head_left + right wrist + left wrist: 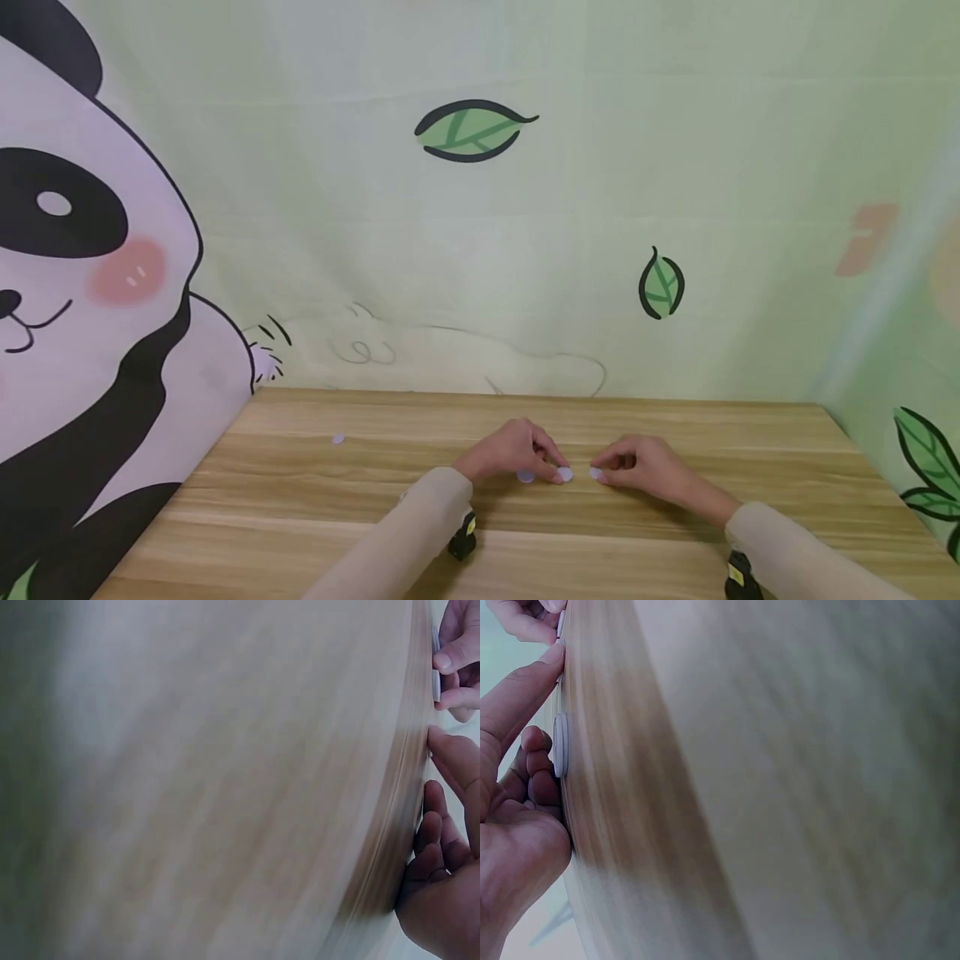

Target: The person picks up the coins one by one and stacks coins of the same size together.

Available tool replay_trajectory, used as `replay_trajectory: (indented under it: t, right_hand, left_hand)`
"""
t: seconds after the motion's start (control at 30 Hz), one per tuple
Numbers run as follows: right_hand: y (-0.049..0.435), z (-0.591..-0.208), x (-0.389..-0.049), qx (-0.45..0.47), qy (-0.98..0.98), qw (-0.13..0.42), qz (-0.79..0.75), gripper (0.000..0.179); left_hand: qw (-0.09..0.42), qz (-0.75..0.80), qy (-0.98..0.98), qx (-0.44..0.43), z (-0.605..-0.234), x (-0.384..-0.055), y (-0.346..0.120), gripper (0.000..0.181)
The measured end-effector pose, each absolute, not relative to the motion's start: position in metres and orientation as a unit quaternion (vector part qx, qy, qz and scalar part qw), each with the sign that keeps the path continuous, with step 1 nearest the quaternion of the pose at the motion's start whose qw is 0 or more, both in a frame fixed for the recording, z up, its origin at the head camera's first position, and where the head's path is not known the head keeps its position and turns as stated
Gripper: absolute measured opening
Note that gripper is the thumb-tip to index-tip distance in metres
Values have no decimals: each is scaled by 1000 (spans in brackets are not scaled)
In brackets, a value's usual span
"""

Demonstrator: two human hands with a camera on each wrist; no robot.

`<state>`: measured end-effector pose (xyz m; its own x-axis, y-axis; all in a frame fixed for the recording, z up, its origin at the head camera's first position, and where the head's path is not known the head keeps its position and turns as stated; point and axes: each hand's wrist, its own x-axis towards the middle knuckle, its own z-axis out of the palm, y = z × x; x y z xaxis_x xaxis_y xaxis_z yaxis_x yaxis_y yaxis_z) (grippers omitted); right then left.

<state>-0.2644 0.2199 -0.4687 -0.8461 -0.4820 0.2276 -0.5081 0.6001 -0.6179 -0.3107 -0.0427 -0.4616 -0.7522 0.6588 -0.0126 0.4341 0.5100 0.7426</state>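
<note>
Thumb and forefinger of my left hand pinch a small pale round disc at the table surface. Just to the right, my right hand pinches another pale disc between thumb and forefinger. The two discs lie a short gap apart in the head view. Beneath the left palm sits a pale stack of discs, partly covered by the hand; the left wrist view shows this stack edge-on beside the curled fingers. Farther left on the table lies a lone pale disc.
The wood-grain table ends at a back edge against a pale green cloth backdrop printed with leaves and a panda. Black wrist cameras are strapped at both sleeves.
</note>
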Motion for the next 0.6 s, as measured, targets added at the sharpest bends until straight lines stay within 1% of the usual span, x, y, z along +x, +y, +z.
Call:
replay_trajectory:
  t: [0.27,0.6]
  right_hand:
    - [219,-467,-262,275,-891,35,361,14]
    - [217,-469,-260,244,-894,18,376,15]
  left_hand:
    - [149,380,853,326,-465,-314,-43,12]
    - [161,382,853,318,-465,-311,-44,13]
